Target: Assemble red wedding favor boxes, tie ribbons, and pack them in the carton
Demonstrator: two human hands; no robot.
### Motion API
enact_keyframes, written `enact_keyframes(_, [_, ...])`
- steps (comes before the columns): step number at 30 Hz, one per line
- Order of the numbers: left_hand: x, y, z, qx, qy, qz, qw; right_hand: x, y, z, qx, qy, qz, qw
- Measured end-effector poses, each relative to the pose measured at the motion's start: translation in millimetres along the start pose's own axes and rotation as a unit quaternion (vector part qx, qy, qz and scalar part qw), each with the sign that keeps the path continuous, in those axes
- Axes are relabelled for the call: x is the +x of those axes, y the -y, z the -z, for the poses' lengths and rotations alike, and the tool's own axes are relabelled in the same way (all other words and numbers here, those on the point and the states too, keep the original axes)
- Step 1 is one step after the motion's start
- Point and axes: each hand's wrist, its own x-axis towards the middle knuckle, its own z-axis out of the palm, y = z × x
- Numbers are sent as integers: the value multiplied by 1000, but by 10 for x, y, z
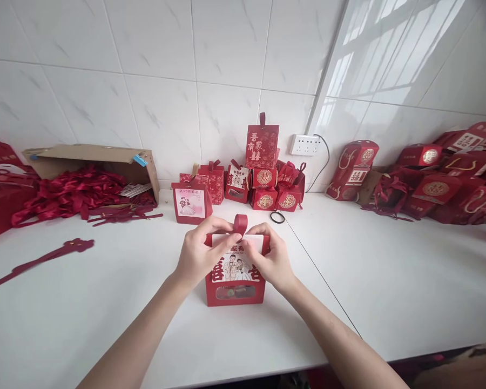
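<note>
Working at a broad white table point(389, 281). Holding a red box point(235, 302) upright on it, straight ahead. Probably light for its bulk and stiff along the folds — yet likely to dent if squeezed mid-panel; best steadied by the firm side edges. Pinching the top edge with the left hand point(200, 251) and the right hand point(272, 258), one on either side of the middle, thumbs in front, fingers curled behind; cannot tell the pressure. Bearing a picture card point(237, 268) on the front, perhaps slippery under the thumbs. Fitted lower down with a clear window point(235, 292), likely thin, better left unpressed; too unclear inside to name the contents. Topped by a ribbon loop point(240, 222) — soft by the look of it, upright between the fingertips, handy for lifting.
</note>
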Motion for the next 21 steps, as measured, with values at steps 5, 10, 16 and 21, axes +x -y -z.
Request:
enact_keyframes(5, [-34, -20, -35, -18, -17, -29, 999, -22, -11, -17, -42, -52, 58, 996])
enact_keyframes(10, [-37, -60, -51, -31, 12, -51, 998, -51, -50, -18, -63, -56, 148, 985])
enact_keyframes(16, [-61, -55, -36, -48, 26, -52, 997, -35, -18, -11, -128, -67, 253, 957])
enact_keyframes(21, [-67, -44, -35, -54, 28, -39, 997, -35, -12, -36, -107, -68, 191, 974])
